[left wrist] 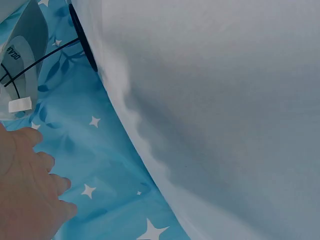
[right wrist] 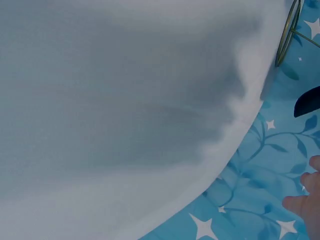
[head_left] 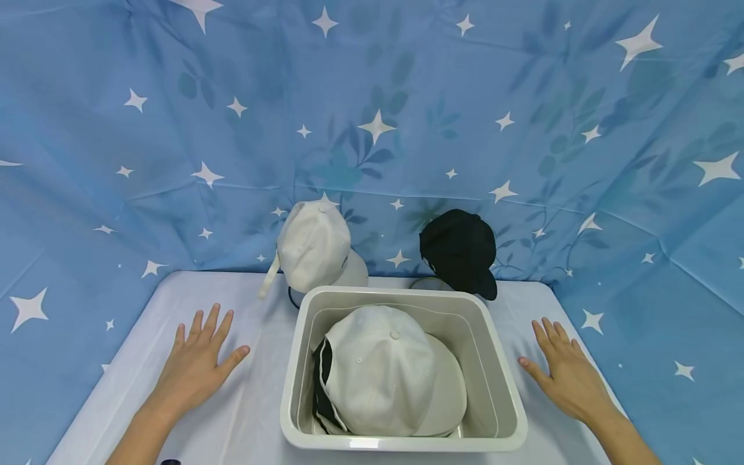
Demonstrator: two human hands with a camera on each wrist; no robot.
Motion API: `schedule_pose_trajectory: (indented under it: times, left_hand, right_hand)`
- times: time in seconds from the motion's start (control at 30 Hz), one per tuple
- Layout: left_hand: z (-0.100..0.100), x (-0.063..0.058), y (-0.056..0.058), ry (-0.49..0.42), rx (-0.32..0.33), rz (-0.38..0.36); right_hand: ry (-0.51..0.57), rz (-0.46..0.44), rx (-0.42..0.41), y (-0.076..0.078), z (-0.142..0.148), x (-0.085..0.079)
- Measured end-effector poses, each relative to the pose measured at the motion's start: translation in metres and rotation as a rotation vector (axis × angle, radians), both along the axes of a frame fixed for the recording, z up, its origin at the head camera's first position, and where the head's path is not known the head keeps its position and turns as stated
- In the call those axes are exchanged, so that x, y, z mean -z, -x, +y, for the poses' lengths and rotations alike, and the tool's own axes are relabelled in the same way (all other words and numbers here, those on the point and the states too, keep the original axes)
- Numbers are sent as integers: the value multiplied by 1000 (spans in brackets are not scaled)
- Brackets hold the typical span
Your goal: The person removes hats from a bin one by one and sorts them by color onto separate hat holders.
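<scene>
My left hand (head_left: pixel 197 361), fingers spread, is over the left part of the white table and holds nothing. On the other side, my right hand (head_left: pixel 566 371) is likewise spread with nothing in it. Between them a beige plastic bin (head_left: pixel 401 443) contains a white baseball cap (head_left: pixel 383 368), its brim to the right. Something dark (head_left: pixel 323 387) shows at that cap's left edge; I cannot tell whether it is another cap. Behind the bin, a white cap (head_left: pixel 314 245) sits on a stand at left, and a black cap (head_left: pixel 459 248) on one at right.
The left stand's dark round base (left wrist: pixel 82 37) lies at the table's back edge. A gold wire base (right wrist: pixel 289 35) is under the black cap. Blue star-patterned cloth (head_left: pixel 372 84) hangs behind and at both sides. A small dark object (head_left: pixel 170 462) shows at the front edge.
</scene>
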State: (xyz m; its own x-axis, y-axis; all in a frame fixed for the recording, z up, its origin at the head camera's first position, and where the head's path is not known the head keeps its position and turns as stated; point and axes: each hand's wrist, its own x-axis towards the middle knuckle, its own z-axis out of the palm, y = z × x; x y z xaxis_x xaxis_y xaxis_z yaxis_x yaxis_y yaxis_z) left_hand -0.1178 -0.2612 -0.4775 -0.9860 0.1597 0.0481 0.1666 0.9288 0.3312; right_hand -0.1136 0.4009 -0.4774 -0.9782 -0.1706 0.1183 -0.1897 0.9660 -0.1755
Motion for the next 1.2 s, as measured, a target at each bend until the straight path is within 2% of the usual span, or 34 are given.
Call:
schedule_pose_trajectory:
  times: [0.33,0.6,0.9,1.2]
  left_hand:
    - [1,-9,-2,13,-3,7]
    - [5,-20,-5,2,0,44]
    - [17,-33,-10,-33,34,65]
    - [34,-46,-19,-85,100,102]
  right_hand:
    - [10,57,-32,-4,-3,-18]
    - [23,113,-63,-6,-10,-36]
    - [2,148,-71,-9,-27,-59]
    - [-3,209,-132,-12,-49,-81]
